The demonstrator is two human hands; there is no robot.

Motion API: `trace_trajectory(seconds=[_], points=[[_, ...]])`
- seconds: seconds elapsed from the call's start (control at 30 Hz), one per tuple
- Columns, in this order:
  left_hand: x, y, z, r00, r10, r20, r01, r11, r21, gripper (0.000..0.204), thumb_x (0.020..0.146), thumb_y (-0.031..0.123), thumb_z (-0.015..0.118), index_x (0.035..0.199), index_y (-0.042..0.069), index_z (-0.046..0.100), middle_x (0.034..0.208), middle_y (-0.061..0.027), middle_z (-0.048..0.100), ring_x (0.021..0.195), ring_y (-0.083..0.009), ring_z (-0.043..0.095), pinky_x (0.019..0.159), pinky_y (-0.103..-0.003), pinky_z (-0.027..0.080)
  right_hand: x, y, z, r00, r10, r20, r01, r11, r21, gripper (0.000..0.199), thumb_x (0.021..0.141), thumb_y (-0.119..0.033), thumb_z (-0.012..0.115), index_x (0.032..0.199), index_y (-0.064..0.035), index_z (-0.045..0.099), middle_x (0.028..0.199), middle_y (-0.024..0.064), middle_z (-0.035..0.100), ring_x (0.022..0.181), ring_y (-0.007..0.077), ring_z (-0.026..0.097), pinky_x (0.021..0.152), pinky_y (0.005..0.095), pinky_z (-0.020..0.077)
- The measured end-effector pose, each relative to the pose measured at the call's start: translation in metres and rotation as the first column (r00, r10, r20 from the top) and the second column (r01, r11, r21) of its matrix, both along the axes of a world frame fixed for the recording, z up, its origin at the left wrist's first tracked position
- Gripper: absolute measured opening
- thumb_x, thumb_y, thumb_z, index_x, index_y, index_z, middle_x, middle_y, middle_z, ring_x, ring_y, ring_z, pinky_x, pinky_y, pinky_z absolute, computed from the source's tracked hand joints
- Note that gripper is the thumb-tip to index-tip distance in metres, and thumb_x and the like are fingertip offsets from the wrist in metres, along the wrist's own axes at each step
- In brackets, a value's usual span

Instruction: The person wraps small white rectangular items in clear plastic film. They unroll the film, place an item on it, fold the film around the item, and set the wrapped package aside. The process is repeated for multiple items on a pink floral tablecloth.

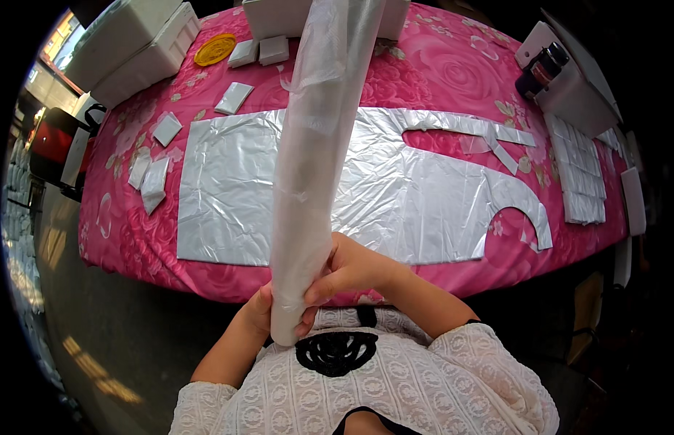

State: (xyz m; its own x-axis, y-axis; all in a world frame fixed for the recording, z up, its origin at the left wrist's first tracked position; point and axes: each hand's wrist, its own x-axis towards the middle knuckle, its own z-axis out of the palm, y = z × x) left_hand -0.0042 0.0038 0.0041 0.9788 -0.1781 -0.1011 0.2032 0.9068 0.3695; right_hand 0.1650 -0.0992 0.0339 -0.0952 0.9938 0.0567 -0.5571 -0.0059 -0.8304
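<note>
A long roll of whitish translucent plastic film [308, 167] stands tilted in front of me, its lower end close to my body. My left hand [261, 307] is wrapped round its left side near the bottom. From the right, my right hand [338, 270] grips the same roll a little higher, thumb across the front. Behind it, a silvery plastic apron [417, 203] lies flat and creased on the table, its cut-out straps toward the right. The roll hides a strip of the apron's middle.
A pink flowered cloth [453, 65] covers the table. Small folded white packets [167, 129] lie at left, near a yellow coil [214, 49]. White foam boxes [141, 51] stand at the back. On the right are a dark bottle [542, 70] and stacked silvery packets [577, 170].
</note>
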Motion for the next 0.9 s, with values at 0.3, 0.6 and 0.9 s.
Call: trace_trajectory(seconds=[0.3, 0.6, 0.9], points=[[0.01, -0.001, -0.011, 0.998, 0.039, 0.054, -0.038, 0.999, -0.028, 0.066, 0.085, 0.058, 0.044, 0.108, -0.003, 0.052, 0.083, -0.0132, 0.059, 0.068, -0.0211, 0.059, 0.06, -0.029, 0.048, -0.003, -0.007, 0.013, 0.994, -0.066, 0.086, 0.081, 0.981, -0.175, 0.03, 0.072, -0.008, 0.071, 0.1, 0.0012, 0.061, 0.089, 0.0059, 0.064, 0.08, 0.01, 0.058, 0.071, 0.0253, 0.0483], [0.023, 0.009, -0.01, 0.915, 0.351, -0.2, -0.165, 0.776, 0.609, 0.061, 0.091, 0.056, 0.031, 0.107, 0.001, 0.053, 0.089, -0.0069, 0.059, 0.081, -0.0139, 0.056, 0.07, -0.025, 0.047, -0.01, 0.002, -0.008, 0.791, -0.159, 0.591, 0.377, 0.887, -0.266, 0.041, 0.071, -0.03, 0.072, 0.094, 0.0026, 0.061, 0.07, 0.0007, 0.057, 0.063, 0.0072, 0.05, 0.057, 0.023, 0.0412], [0.015, 0.013, -0.011, 0.894, 0.369, -0.253, -0.01, 0.582, 0.813, 0.057, 0.082, 0.055, 0.055, 0.101, 0.002, 0.051, 0.07, -0.0046, 0.055, 0.054, -0.0135, 0.054, 0.05, -0.025, 0.045, 0.021, 0.002, -0.016, 0.174, -0.696, 0.696, 0.755, 0.549, 0.359, 0.047, 0.073, -0.017, 0.072, 0.112, 0.0006, 0.054, 0.086, 0.0112, 0.061, 0.079, 0.0199, 0.06, 0.07, 0.0307, 0.0479]])
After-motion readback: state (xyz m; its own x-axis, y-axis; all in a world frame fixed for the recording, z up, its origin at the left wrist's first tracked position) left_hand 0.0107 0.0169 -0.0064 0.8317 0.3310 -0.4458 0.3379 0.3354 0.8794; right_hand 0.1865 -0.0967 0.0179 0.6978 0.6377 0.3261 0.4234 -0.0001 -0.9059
